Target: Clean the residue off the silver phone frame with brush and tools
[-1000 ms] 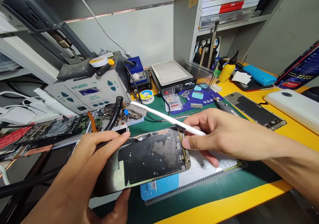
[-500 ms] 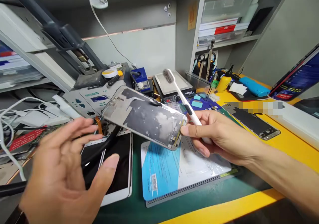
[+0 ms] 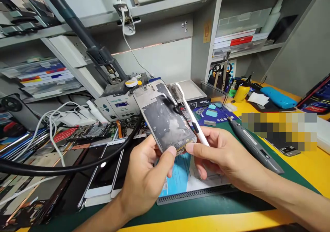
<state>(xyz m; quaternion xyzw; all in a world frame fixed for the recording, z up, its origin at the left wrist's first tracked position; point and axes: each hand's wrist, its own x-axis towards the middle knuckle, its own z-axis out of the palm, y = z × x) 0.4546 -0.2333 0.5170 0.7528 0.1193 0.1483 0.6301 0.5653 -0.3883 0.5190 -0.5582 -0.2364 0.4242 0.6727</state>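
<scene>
A phone screen [image 3: 165,122], its dark, patchy back facing me, is tilted up between both hands. My left hand [image 3: 146,177] grips its lower left corner, thumb on the back. At the lower right corner my right hand [image 3: 219,153] pinches it between thumb and fingers. A white toothbrush [image 3: 194,120] with grey bristles is also held in my right hand, pointing up along the screen's right edge. Beneath the hands lies a blue and white packet [image 3: 180,177] on a grey ridged pad [image 3: 196,196].
Left are several phones [image 3: 103,173] and circuit boards, crossed by a thick black cable [image 3: 64,170]. Behind stand a soldering station [image 3: 116,106] and a hot plate [image 3: 192,91]. A grey pen-shaped tool [image 3: 255,146] lies right on the green mat [image 3: 211,206], near a yellow bottle [image 3: 242,91].
My left hand has moved right and closed on the phone screen's lower left corner; it was open and apart before. The screen is turned more upright. The view has shifted left and up.
</scene>
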